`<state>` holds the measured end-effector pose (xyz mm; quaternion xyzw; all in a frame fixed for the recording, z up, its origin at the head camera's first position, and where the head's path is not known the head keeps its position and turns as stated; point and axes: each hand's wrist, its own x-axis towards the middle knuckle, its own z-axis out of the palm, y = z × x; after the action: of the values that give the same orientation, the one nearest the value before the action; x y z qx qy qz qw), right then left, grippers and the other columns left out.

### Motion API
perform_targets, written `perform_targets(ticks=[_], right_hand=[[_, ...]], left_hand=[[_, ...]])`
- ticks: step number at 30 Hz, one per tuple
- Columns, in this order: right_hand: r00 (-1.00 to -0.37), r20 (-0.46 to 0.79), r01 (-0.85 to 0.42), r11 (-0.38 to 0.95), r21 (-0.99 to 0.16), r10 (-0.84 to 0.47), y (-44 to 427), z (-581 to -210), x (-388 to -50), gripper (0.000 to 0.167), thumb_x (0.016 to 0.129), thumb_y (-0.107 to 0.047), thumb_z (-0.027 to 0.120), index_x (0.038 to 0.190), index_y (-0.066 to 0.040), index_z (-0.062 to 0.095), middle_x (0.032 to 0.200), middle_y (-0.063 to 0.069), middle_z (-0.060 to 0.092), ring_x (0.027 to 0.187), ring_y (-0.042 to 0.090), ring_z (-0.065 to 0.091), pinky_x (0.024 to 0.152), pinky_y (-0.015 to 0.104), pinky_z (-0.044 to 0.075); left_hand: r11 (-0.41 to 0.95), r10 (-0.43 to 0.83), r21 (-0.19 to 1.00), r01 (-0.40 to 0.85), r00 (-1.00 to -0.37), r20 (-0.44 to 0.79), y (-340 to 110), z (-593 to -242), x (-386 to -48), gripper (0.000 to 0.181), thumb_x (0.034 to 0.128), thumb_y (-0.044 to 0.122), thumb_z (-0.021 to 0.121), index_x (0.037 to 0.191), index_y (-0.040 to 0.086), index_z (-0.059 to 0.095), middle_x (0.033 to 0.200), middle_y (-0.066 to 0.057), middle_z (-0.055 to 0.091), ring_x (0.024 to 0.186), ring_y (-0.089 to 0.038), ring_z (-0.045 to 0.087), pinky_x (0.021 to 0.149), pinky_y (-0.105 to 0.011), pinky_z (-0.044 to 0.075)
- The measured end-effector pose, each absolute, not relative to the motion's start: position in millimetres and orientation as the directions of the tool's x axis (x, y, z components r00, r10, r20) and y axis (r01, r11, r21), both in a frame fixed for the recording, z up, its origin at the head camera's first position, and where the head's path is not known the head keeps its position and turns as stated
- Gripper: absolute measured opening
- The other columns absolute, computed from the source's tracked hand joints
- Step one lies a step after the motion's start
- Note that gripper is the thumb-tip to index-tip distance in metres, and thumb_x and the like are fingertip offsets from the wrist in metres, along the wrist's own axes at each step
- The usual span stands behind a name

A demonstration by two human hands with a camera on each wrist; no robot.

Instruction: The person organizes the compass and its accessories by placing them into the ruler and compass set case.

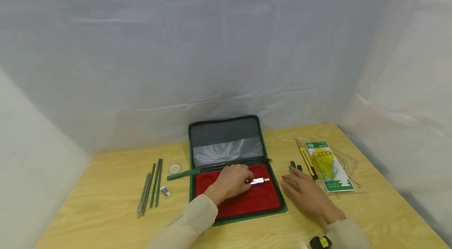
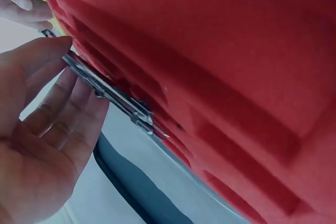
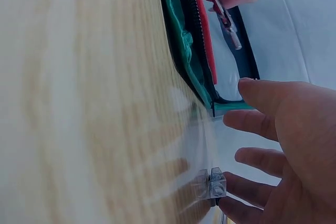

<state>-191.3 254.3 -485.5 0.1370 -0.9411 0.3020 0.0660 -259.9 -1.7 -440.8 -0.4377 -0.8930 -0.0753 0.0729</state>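
My left hand (image 1: 230, 182) pinches a metal drawing compass (image 1: 260, 180) between thumb and fingers, just above the red moulded insert (image 1: 243, 206) of an open zip case. In the left wrist view the folded compass (image 2: 113, 90) lies slantwise along the recesses. To the right of the case is my right hand (image 1: 308, 196), its fingers spread and loosely bent, holding nothing. Its fingertips are close to a small dark green piece (image 1: 292, 164) and a black one. In the right wrist view a small clear-ended piece (image 3: 217, 183) is by the lower fingers; contact cannot be made out.
Green pencils (image 1: 159, 182), a white ring-shaped roll (image 1: 174, 168) and an eraser (image 1: 164, 191) lie left of the case. A yellow cutter (image 1: 308, 162), a green-and-white packet (image 1: 335, 178) and clear rulers lie at right. The grey lid (image 1: 226, 133) stands raised at the back.
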Motion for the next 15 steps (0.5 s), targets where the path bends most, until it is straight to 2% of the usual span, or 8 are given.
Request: perform_targets(ticks=[9,15], right_hand=[[-0.951,0.207,-0.308,0.777,-0.549,-0.231,256.5,-485.0,-194.3,0.037,0.099,-0.033,0.052,0.121,-0.005,0.064,0.144,0.024,0.038,0.130,0.044,0.035,0.100,0.060,0.031],[-0.959,0.163,-0.285,0.769,-0.573,-0.234,254.5,-482.8,-191.7,0.040,0.100,-0.034,0.050,0.124,-0.004,0.062,0.146,0.024,0.034,0.131,0.044,0.033,0.100,0.060,0.031]], left_hand=[[0.636,0.756,0.048,0.770,-0.634,0.161,1.6,-441.9,-257.7,0.009,0.0803,0.015,0.072,0.081,0.023,0.074,0.077,0.006,0.059,0.069,-0.013,0.057,0.055,-0.030,0.047],[0.629,0.769,0.045,0.776,-0.629,0.112,1.9,-441.5,-257.7,0.006,0.0838,0.017,0.073,0.085,0.023,0.075,0.079,0.006,0.059,0.072,-0.011,0.057,0.058,-0.028,0.047]])
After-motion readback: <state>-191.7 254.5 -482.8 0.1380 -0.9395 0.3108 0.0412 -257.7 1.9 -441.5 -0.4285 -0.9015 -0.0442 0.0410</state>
